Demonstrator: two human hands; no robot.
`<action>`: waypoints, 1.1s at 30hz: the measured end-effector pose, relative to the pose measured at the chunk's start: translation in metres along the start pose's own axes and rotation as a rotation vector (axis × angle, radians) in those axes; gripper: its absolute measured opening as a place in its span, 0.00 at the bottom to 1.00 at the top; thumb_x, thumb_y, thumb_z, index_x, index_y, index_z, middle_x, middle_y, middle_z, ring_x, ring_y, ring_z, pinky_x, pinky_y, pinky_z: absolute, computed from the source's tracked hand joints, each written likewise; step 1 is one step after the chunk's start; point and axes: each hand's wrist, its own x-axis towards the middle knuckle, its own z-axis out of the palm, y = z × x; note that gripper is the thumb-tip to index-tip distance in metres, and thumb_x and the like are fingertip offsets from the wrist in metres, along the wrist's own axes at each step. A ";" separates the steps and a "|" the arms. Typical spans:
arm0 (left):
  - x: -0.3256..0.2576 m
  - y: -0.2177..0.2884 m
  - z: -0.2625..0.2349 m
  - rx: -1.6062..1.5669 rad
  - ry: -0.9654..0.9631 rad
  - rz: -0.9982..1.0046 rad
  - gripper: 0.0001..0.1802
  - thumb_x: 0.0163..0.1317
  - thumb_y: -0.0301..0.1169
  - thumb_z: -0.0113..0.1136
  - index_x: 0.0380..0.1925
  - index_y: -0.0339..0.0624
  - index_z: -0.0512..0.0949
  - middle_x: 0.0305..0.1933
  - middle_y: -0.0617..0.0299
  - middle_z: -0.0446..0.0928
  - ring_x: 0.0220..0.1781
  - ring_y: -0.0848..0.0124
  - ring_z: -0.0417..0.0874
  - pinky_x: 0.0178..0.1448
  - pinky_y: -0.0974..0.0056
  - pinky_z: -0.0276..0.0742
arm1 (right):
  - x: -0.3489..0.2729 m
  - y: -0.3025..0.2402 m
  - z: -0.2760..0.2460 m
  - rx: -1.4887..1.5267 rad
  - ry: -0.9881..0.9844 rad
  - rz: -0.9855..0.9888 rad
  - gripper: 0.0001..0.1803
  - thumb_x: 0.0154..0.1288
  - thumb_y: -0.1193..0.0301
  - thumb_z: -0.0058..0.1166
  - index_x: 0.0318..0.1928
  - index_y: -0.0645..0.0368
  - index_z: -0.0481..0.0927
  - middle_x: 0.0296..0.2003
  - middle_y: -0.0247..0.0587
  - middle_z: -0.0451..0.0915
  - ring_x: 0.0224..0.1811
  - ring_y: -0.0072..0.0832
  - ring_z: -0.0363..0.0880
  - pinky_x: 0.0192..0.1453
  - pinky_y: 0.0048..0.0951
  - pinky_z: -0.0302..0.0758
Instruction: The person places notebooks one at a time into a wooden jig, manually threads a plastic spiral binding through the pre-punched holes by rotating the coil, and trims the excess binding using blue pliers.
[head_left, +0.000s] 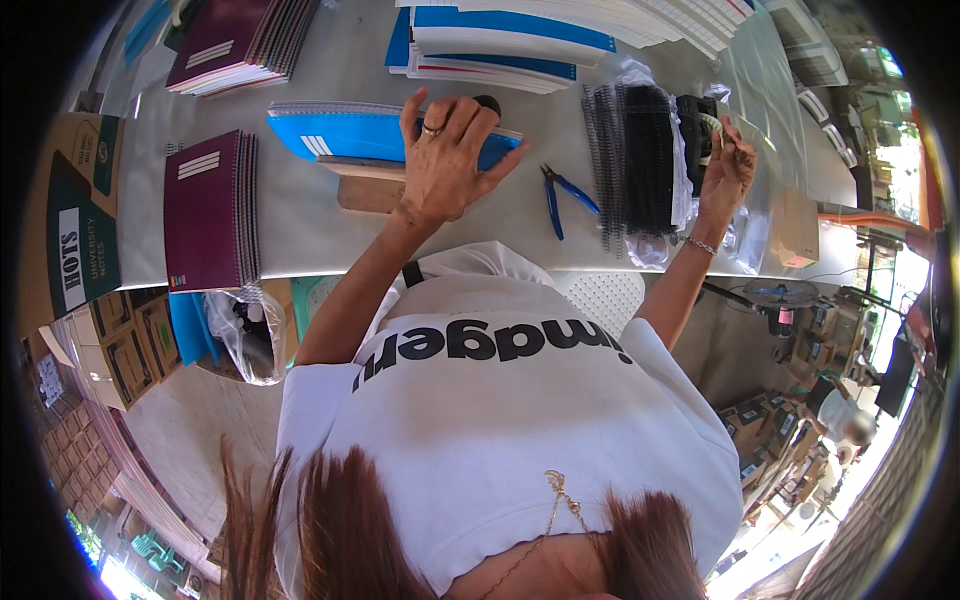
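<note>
My left hand [445, 150] is closed over the blue notebook [350, 130], which stands on its edge against a wooden block [370, 193] at the middle of the table. Its fingers reach over the notebook's upper edge. My right hand [730, 165] is at the right, beside a bundle of black spiral binding coils [645, 150] and a small black object with a pale ring. The fingertips of that hand are pinched together; what they hold, if anything, I cannot make out. Blue-handled cutting pliers [568, 198] lie between the notebook and the coils.
Stacks of maroon notebooks [208, 210] stand at the left. Blue-covered notebooks and white page stacks [500, 45] lie at the far side. A cardboard box [75, 200] sits at the left edge. Clear plastic wrapping [745, 235] lies by the coils. A fan [782, 295] stands at right.
</note>
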 end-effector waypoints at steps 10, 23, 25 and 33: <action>0.000 0.000 0.001 0.020 0.011 0.006 0.19 0.51 0.50 0.69 0.30 0.49 0.75 0.38 0.66 0.71 0.50 0.65 0.70 0.71 0.49 0.46 | -0.133 0.011 -0.057 -0.019 0.170 0.459 0.05 0.64 0.79 0.55 0.31 0.55 0.76 0.47 0.41 0.81 0.62 0.35 0.72 0.65 0.32 0.67; 0.002 -0.006 0.007 0.021 0.035 0.026 0.20 0.52 0.50 0.68 0.30 0.48 0.76 0.37 0.66 0.72 0.51 0.65 0.71 0.70 0.48 0.48 | -0.140 0.025 -0.026 -1.410 0.018 0.366 0.19 0.56 0.67 0.66 0.48 0.55 0.79 0.43 0.43 0.76 0.45 0.33 0.75 0.49 0.33 0.73; 0.001 -0.004 0.005 0.023 0.035 0.027 0.20 0.52 0.50 0.68 0.30 0.48 0.75 0.37 0.66 0.72 0.51 0.65 0.71 0.70 0.48 0.48 | -0.148 0.034 -0.027 -1.587 -0.049 0.259 0.21 0.52 0.69 0.67 0.48 0.53 0.78 0.44 0.46 0.73 0.48 0.40 0.73 0.49 0.38 0.73; -0.004 0.001 -0.002 0.016 0.027 0.016 0.20 0.51 0.50 0.68 0.29 0.49 0.75 0.36 0.67 0.73 0.50 0.65 0.72 0.70 0.49 0.47 | -0.151 0.038 -0.018 -1.590 0.009 0.357 0.15 0.52 0.76 0.65 0.42 0.62 0.78 0.34 0.45 0.77 0.38 0.39 0.77 0.43 0.38 0.73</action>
